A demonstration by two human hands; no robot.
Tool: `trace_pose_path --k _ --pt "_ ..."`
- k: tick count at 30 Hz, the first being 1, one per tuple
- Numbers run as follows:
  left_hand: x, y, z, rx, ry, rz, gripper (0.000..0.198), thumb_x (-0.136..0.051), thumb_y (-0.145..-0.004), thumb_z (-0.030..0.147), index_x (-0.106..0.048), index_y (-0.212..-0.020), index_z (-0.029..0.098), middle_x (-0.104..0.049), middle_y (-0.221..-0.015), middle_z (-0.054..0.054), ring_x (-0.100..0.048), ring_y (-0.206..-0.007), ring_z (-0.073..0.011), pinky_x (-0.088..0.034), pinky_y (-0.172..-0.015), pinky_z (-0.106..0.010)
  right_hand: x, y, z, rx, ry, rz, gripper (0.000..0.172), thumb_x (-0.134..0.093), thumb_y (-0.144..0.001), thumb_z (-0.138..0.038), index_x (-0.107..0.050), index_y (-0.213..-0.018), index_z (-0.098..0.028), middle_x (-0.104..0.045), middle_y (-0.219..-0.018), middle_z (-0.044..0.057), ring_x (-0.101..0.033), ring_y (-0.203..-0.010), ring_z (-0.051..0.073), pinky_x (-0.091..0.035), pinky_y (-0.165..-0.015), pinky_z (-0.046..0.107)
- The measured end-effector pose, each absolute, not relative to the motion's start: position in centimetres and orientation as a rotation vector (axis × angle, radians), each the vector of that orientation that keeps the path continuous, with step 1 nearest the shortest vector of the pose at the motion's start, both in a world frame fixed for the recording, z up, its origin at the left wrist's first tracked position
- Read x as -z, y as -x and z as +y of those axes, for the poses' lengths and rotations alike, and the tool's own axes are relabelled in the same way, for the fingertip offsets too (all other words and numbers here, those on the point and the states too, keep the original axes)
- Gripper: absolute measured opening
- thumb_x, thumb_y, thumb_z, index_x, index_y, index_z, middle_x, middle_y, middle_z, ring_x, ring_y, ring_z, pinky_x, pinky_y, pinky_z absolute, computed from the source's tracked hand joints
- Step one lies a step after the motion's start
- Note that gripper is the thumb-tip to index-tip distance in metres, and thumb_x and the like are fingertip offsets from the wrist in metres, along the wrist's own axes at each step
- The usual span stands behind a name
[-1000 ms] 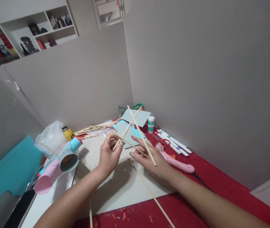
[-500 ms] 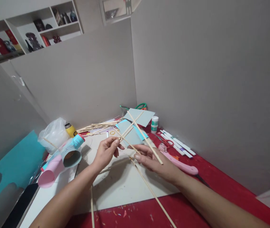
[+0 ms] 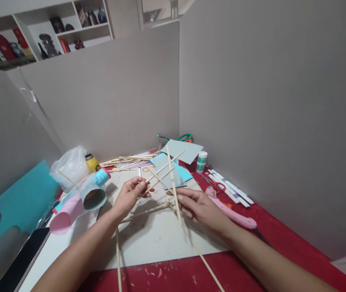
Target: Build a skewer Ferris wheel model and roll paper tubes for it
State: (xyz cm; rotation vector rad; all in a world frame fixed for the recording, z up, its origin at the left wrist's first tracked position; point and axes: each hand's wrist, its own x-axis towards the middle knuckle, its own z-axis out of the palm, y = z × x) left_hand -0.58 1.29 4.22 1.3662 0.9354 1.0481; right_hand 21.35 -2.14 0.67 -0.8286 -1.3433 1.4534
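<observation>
"Two bare hands work over the pale board [image 3: 148, 247], then. What does the left hand [image 3: 130, 196] have?"

"A pair of wooden sticks [image 3: 161, 170]. Its fingers are closed in a pinch near their lower ends, and the sticks slant up and away to the right."

"And the right hand [image 3: 201, 209]?"

"Its thumb and forefinger are nearly together, on a long wooden stick [image 3: 172, 176] that leans up across the other pair. A thinner stick [image 3: 157, 177] also runs into those fingers (how firmly they grip it, I cannot tell)."

"So the held sticks cross in the air?"

"They cross in view, between the hands; whether they touch at every crossing is unclear. Below, another stick [image 3: 203, 259] slopes down toward the near edge of the view."

"What lies about them?"

"Beyond the hands, a pile of loose sticks [image 3: 130, 160] and a grey card [image 3: 188, 151]. On the red tabletop [image 3: 288, 247], to the right, red-handled scissors [image 3: 221, 187], some white pens [image 3: 232, 188] and two small stacked jars [image 3: 201, 162]."

"And to the left?"

"Rolled paper tubes, one pink [image 3: 66, 215], one grey [image 3: 94, 199], near a yellow bottle [image 3: 93, 164] and a plastic bag [image 3: 69, 164]."
</observation>
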Motion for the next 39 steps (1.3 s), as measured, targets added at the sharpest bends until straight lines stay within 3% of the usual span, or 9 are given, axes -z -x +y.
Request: trace_pose_path --k 5,11,19,24,26,28,31,35,39 --pt "-3.9 1.3 0.7 -0.99 -1.394 0.907 0.039 -0.074 -0.077 0.048 -0.059 -0.089 0.014 -0.073 -0.082 -0.007 -0.063 -0.065 -0.011 -0.05 -0.071 -0.025 -0.9 -21.5 -2.2 -1.496 0.818 -1.242 0.048 -0.065 -0.08 -0.056 -0.071 -0.1 -0.013 -0.051 -0.062 -0.002 -0.03 -0.044 0.005 -0.019 -0.04 0.021" --pt "-4.1 1.7 0.1 -0.881 -1.608 0.905 0.035 -0.068 -0.083 0.048 -0.062 -0.09 0.014 -0.07 -0.086 -0.007 -0.063 -0.074 -0.0145 -0.05 -0.075 -0.029 -0.9 -21.3 -2.4 -1.425 0.933 -1.342 0.052 -0.068 -0.077 -0.058 -0.068 -0.105 -0.014 -0.041 -0.057 -0.007 -0.025 -0.046 0.005 -0.017 -0.043 0.021" --pt "-3.9 5.2 -4.6 -0.908 -2.244 1.388 0.028 -0.054 -0.092 0.034 -0.061 -0.114 0.019 -0.069 -0.109 -0.01 -0.064 -0.096 -0.0222 -0.05 -0.088 -0.038 -1.5 -22.3 -3.2 -0.963 0.967 -1.419 0.035 -0.055 -0.089 -0.052 -0.064 -0.086 -0.018 -0.045 -0.06 -0.004 -0.038 -0.054 0.011 -0.028 -0.05 0.025" --pt "-2.8 7.4 -8.1 -0.957 -2.395 1.639 0.057 -0.052 -0.092 0.034 -0.035 -0.146 0.024 -0.061 -0.129 -0.013 -0.063 -0.104 -0.024 -0.048 -0.091 -0.039 -1.4 -22.3 -3.8 -0.828 0.995 -1.477 0.037 -0.052 -0.092 -0.049 -0.056 -0.07 -0.02 -0.046 -0.06 -0.003 -0.039 -0.056 0.012 -0.031 -0.052 0.025" --pt "-2.6 8.0 -9.1 -0.86 -2.355 1.752 0.061 -0.052 -0.092 0.038 -0.032 -0.147 0.023 -0.065 -0.12 -0.013 -0.065 -0.093 -0.0241 -0.05 -0.082 -0.037 -1.1 -22.4 -3.8 -0.84 0.994 -1.443 0.035 -0.054 -0.092 -0.049 -0.058 -0.073 -0.02 -0.047 -0.062 -0.003 -0.04 -0.056 0.012 -0.032 -0.051 0.025" --pt "-2.3 8.3 -9.9 -0.683 -2.24 1.873 0.065 -0.053 -0.09 0.044 -0.035 -0.146 0.019 -0.072 -0.093 -0.01 -0.066 -0.076 -0.0239 -0.048 -0.07 -0.035 -0.8 -22.5 -3.7 -0.864 0.991 -1.384 0.033 -0.056 -0.091 -0.049 -0.059 -0.075 -0.02 -0.047 -0.062 -0.003 -0.039 -0.054 0.011 -0.031 -0.049 0.024" --pt "-1.6 8.2 -11.0 -0.462 -2.028 1.912 0.073 -0.058 -0.085 0.048 -0.034 -0.146 0.014 -0.067 -0.066 -0.003 -0.063 -0.062 -0.0238 -0.041 -0.06 -0.032 -0.9 -22.5 -3.9 -0.899 0.977 -1.276 0.029 -0.06 -0.089 -0.047 -0.062 -0.079 -0.02 -0.047 -0.061 -0.004 -0.037 -0.051 0.01 -0.028 -0.044 0.023" --pt "-0.4 7.9 -11.0 -0.482 -1.942 1.825 0.065 -0.058 -0.081 0.029 -0.039 -0.142 0.016 -0.065 -0.07 -0.001 -0.061 -0.064 -0.0208 -0.039 -0.06 -0.029 -1.6 -22.4 -4.4 -0.895 0.953 -1.161 0.027 -0.063 -0.087 -0.047 -0.067 -0.094 -0.021 -0.048 -0.06 -0.004 -0.039 -0.048 0.009 -0.029 -0.039 0.022" --pt "0.0 7.4 -8.8 -0.642 -1.919 1.828 0.052 -0.05 -0.078 0.015 -0.049 -0.13 0.014 -0.058 -0.065 0.003 -0.056 -0.059 -0.0165 -0.037 -0.058 -0.026 -2.2 -22.3 -4.7 -0.886 0.918 -1.107 0.028 -0.064 -0.087 -0.047 -0.069 -0.093 -0.02 -0.048 -0.061 -0.003 -0.039 -0.048 0.009 -0.033 -0.036 0.02"
